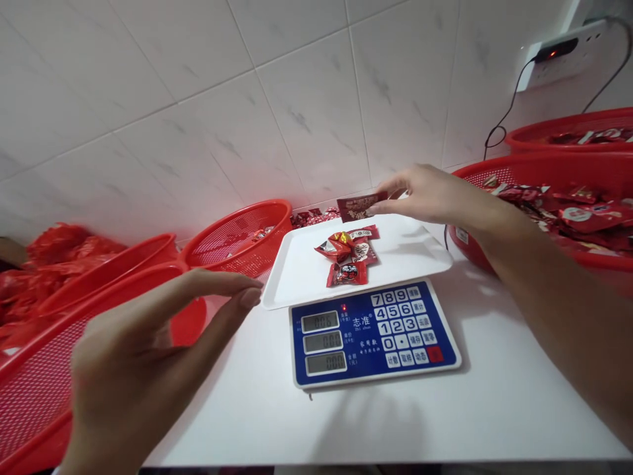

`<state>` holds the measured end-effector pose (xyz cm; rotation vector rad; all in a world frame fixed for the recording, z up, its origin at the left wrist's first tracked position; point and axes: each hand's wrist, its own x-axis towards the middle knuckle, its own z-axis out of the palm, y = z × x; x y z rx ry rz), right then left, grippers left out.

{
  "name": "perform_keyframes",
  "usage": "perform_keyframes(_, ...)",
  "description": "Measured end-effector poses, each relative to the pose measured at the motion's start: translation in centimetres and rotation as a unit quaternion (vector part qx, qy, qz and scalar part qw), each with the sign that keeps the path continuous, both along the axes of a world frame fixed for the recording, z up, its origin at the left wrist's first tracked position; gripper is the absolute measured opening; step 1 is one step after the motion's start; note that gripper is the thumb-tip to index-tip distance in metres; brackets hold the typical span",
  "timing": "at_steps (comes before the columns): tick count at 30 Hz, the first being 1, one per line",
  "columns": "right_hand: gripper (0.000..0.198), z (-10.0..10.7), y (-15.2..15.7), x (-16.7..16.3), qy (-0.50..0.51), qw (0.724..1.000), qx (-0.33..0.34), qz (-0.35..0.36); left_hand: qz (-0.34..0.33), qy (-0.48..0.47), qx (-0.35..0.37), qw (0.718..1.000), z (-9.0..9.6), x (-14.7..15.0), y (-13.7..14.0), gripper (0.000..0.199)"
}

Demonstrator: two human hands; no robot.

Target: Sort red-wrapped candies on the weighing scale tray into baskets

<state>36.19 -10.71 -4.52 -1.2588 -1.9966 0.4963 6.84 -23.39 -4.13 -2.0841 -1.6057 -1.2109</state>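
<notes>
Fingers [390,185] of the right hand [428,191] pinch one dark red packet [353,209] above the far edge of a white tray [415,247]. Thumb and forefinger of the left hand [138,369] meet at the tips just beside the tray's left corner (whether they touch it, I cannot tell). On the tray lie four wrapped sweets that can be counted: a gold-and-red foil one [335,244], a cream-and-red one [363,251] and two red packets [349,274]. One blue-fronted scale [366,336] bears the tray and has three small displays [322,342]. Five red baskets [237,234] flank it, three to the left, two to the right. The table [247,415] is white, the wall [306,99] pale tile with one socket strip [564,56]. The right forearm slants in from the right, wrist bent; the left hand rises from the lower left.
</notes>
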Motion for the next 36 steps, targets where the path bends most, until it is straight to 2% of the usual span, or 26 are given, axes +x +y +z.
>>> perform_keyframes(4,0.021,-0.1,-0.2,-0.6,-0.026,1.000,0.002,0.008,-0.036,0.016,0.000,0.999,-0.8,-0.3,-0.3,0.004)
perform_keyframes(11,0.023,0.2,-0.7,-0.9,-0.064,0.998,0.004,-0.012,-0.036,0.066,0.020,0.997,-0.9,-2.4,0.0,0.010)
perform_keyframes(17,0.022,0.2,-0.6,-0.8,-0.068,0.998,-0.003,-0.011,-0.082,0.080,0.027,0.993,-0.8,-1.3,0.0,0.004)
perform_keyframes(24,0.023,0.2,-0.7,-0.8,-0.071,0.997,0.003,-0.009,-0.088,0.090,0.028,0.992,-1.2,-1.2,-0.1,0.003)
perform_keyframes(32,0.021,0.2,-0.6,-0.7,-0.067,0.998,0.007,-0.004,-0.111,0.083,0.001,0.990,-1.1,-0.6,0.2,0.007)
perform_keyframes(34,0.019,0.2,-0.6,-0.7,-0.066,0.998,0.005,-0.004,-0.113,0.077,-0.017,0.990,-1.6,-0.5,-0.2,0.008)
perform_keyframes(36,0.018,0.2,-0.6,-0.6,-0.060,0.998,0.011,-0.008,-0.135,0.077,-0.071,0.985,-2.9,-0.3,-1.1,0.009)
